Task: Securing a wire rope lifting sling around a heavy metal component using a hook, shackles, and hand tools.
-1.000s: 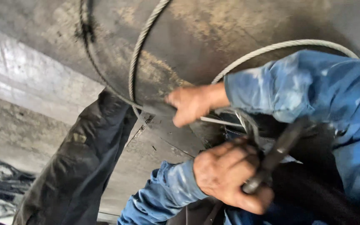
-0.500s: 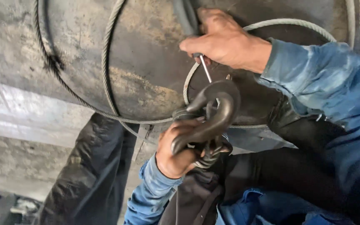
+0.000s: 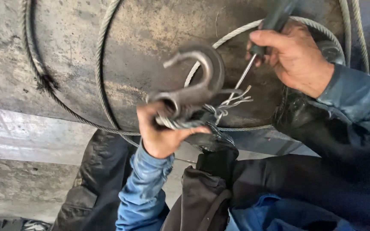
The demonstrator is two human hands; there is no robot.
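Observation:
My left hand [image 3: 161, 132] grips the base of a heavy steel hook [image 3: 198, 81], where the wire rope [image 3: 101, 81] wraps around the hook's eye. The hook's open curve points up and left. My right hand [image 3: 294, 57] holds a screwdriver [image 3: 255, 51] by its dark handle. Its thin shaft slants down-left, and the tip sits among frayed wire strands [image 3: 232, 102] beside the hook. Both arms wear blue sleeves.
A large grimy metal drum [image 3: 159, 30] fills the background, with wire rope looping over it. A concrete ledge [image 3: 31, 137] runs at lower left. Dark trousers [image 3: 95, 184] and dark cloth [image 3: 206, 192] lie below the hands.
The view has closed in on the hook. My left hand has raised and turned the hook, and my right hand has brought the screwdriver tip down to the frayed strands.

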